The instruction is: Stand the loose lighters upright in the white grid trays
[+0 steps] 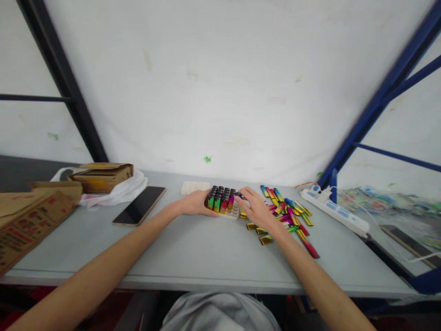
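Observation:
Shiny rainbow-coloured lighters (220, 198) with black tops stand upright in rows in a pale tray (233, 212). My left hand (196, 202) is curled around the tray's left side, thumb at the front and fingers behind. At the right end of the rows, my right hand (254, 205) pinches a dark-topped lighter (238, 195) between thumb and fingers. Its lower part is hard to make out. To the right, a loose pile of lighters (284, 212) in gold, red, green and blue lies partly hidden by my right hand and forearm.
Another pale tray with pockets (195, 187) lies behind my left hand. Left of it are a phone (139, 205), a small cardboard box (103, 178) on a white plastic bag (132, 184), and a larger carton (37, 220). A white power strip (336, 211) lies at right.

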A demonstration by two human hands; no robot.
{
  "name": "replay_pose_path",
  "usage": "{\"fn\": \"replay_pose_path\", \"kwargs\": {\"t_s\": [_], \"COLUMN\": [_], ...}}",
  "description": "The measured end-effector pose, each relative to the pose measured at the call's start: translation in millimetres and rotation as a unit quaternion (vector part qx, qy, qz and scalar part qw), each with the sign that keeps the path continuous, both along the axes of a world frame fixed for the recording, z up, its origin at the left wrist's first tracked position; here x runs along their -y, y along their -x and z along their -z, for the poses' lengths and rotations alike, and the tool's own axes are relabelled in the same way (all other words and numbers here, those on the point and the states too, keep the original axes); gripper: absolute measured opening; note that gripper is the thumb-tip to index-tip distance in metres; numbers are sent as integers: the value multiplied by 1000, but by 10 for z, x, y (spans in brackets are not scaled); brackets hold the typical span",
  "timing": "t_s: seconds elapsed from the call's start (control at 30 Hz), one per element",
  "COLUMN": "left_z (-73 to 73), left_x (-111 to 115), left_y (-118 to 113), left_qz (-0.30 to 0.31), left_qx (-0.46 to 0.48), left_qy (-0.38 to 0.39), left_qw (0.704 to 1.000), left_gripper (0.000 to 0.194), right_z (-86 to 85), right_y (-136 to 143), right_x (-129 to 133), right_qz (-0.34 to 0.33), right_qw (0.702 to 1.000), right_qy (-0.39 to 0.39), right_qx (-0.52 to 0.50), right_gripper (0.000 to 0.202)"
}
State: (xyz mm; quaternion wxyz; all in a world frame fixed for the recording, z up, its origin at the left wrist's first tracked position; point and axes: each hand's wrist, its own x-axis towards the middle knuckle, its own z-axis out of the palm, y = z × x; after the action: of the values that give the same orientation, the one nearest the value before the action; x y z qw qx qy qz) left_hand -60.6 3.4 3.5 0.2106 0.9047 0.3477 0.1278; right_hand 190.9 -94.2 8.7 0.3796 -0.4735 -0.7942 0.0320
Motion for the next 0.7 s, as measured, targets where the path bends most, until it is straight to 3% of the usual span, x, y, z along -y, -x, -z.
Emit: {"fn": "replay_pose_path", "kwargs": {"t_s": [0.1, 0.3, 0.43, 0.6, 0.7], "left_z": [10, 18, 22, 47, 47], "left_x": [-6, -11, -13, -28, -33], "left_y": [4, 4, 1, 11, 8], "left_qz": [-1, -1, -2, 8, 1], "left_qx": [3, 8, 4, 16, 3], "left_qy": [0, 5, 5, 7, 1], "left_qw": [1000, 1000, 1000, 1000, 1000], "left_gripper": [86, 85, 88, 86, 89], "right_z": [-14, 82, 116, 118, 88], "right_y": [-37, -87, -102, -10, -3], "right_x": [-2, -61, -84, -134, -158], "right_qz": [-16, 19, -11, 22, -7], "right_qw": [999, 997, 990, 978, 978], "right_qy": [-4, 57, 92, 64, 78], "right_qx": [47, 46, 107, 195, 193], "right_gripper": [37, 39, 36, 36, 43]}}
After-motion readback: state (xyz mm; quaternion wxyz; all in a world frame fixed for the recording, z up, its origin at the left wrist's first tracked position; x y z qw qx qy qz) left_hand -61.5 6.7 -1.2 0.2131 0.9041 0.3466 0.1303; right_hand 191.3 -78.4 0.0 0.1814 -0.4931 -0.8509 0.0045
